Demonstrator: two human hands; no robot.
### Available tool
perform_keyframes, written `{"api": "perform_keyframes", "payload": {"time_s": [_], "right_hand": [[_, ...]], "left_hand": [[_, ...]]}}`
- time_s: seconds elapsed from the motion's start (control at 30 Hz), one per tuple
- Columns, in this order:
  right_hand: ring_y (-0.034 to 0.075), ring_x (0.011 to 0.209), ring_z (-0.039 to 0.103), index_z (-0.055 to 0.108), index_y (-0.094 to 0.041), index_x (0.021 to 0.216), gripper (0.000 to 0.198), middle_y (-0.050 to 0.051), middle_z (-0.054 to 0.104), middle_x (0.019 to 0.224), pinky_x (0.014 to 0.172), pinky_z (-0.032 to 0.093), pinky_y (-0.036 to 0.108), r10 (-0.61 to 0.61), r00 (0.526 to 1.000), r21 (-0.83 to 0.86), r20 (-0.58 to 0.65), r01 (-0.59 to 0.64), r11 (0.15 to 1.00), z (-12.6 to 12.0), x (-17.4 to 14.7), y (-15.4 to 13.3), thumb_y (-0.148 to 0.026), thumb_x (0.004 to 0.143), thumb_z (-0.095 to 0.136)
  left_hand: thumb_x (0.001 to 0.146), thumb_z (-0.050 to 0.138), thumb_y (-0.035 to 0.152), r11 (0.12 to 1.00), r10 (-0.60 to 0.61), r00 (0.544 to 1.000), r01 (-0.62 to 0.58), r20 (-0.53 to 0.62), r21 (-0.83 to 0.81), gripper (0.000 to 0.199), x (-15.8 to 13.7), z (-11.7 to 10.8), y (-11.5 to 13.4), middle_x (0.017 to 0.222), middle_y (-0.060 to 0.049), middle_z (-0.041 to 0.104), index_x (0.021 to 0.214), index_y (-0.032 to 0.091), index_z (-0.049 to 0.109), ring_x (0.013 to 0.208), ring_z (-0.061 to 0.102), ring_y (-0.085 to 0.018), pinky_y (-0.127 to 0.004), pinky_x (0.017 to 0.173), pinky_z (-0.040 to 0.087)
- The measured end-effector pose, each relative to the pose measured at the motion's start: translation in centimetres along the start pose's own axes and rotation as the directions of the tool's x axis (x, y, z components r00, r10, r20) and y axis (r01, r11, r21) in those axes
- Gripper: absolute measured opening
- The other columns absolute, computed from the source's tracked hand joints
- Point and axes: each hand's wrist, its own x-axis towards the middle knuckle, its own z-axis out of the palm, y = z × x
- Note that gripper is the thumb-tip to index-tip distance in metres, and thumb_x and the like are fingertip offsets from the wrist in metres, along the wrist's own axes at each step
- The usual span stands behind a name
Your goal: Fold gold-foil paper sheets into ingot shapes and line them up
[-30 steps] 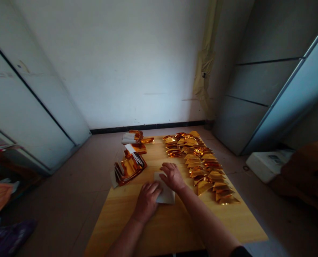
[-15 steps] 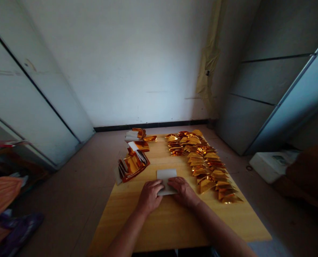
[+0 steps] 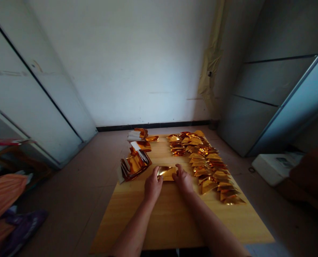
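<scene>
A sheet of gold foil paper (image 3: 166, 173) sits between my two hands over the middle of the wooden table (image 3: 159, 217), its shiny gold side showing and slightly curved. My left hand (image 3: 153, 182) pinches its left end with thumb and fingers. At the right end, my right hand (image 3: 183, 179) grips the paper the same way. To the left lie stacks of unfolded gold foil paper (image 3: 134, 163), some with pale backs showing. On the right, several folded gold paper pieces (image 3: 199, 157) lie in overlapping rows.
Behind the table stands a white wall (image 3: 137, 64) with a dark skirting. A grey cabinet (image 3: 257, 107) rises at the right, near a white box (image 3: 270, 167) on the floor. Pale cabinet doors (image 3: 36, 89) and an orange bag (image 3: 5, 192) are on the left.
The paper showed its pale side flat under my fingers; now its gold side shows and it looks narrower. My hands have gone from pressing flat to gripping its two ends.
</scene>
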Motion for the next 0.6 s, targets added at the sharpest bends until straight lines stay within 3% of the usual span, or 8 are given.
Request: {"api": "perform_keyframes", "payload": {"time_s": [0.13, 0.27, 0.37, 0.5, 0.6], "right_hand": [[0.015, 0.073, 0.065, 0.049, -0.016, 0.126, 0.041, 0.01, 0.069, 0.099, 0.063, 0.044, 0.022, -0.046, 0.999, -0.198, -0.019, 0.042, 0.979, 1.1, -0.2, -0.5, -0.015, 0.085, 0.048], [0.016, 0.075, 0.065, 0.051, -0.016, 0.124, 0.04, 0.011, 0.068, 0.099, 0.066, 0.044, 0.022, -0.089, 0.996, -0.225, -0.021, 0.083, 0.971, 1.4, -0.4, -0.4, -0.013, 0.084, 0.048], [0.016, 0.073, 0.064, 0.052, -0.015, 0.122, 0.041, 0.008, 0.069, 0.092, 0.065, 0.044, 0.023, -0.103, 0.993, -0.11, -0.059, 0.096, 0.989, 1.5, -0.3, -0.1, -0.012, 0.082, 0.047], [0.014, 0.068, 0.061, 0.052, -0.018, 0.118, 0.039, 0.001, 0.067, 0.077, 0.067, 0.044, 0.023, -0.152, 0.975, 0.204, -0.16, 0.184, 0.962, 1.3, -0.1, 0.8, -0.015, 0.08, 0.047], [0.016, 0.076, 0.06, 0.055, -0.019, 0.114, 0.035, 0.002, 0.065, 0.081, 0.075, 0.044, 0.027, -0.253, 0.928, 0.284, -0.272, 0.329, 0.901, 0.4, -0.3, 1.7, -0.018, 0.079, 0.048]], "left_hand": [[0.084, 0.055, 0.02, 0.993, 0.069, 0.997, -0.066, -0.032, 0.103, 0.055, 0.0, 0.7, 0.1, 0.111, -0.009, 0.068, 0.137, 0.021, 0.041, 0.096, 0.066, -0.02, -0.029, 0.084, 0.048], [0.081, 0.054, 0.013, 0.98, 0.175, 0.983, -0.168, -0.058, 0.105, 0.056, -0.2, 1.0, -0.1, 0.115, -0.009, 0.066, 0.135, 0.021, 0.043, 0.101, 0.063, -0.02, -0.031, 0.09, 0.048], [0.079, 0.052, 0.008, 0.981, 0.192, 0.979, -0.19, -0.07, 0.035, 0.057, -0.4, 0.9, -0.2, 0.115, -0.008, 0.066, 0.133, 0.021, 0.045, 0.103, 0.062, -0.019, -0.032, 0.093, 0.047], [0.077, 0.053, 0.009, 0.971, 0.125, 0.985, -0.145, -0.115, -0.188, 0.058, -0.6, 0.6, -0.7, 0.119, -0.007, 0.065, 0.133, 0.021, 0.044, 0.096, 0.065, -0.017, -0.029, 0.086, 0.05], [0.076, 0.054, 0.011, 0.937, 0.124, 0.987, -0.151, -0.103, -0.314, 0.04, -0.8, 0.3, -1.3, 0.099, -0.004, 0.071, 0.115, 0.019, 0.057, 0.084, 0.067, -0.015, -0.026, 0.078, 0.052]]}}
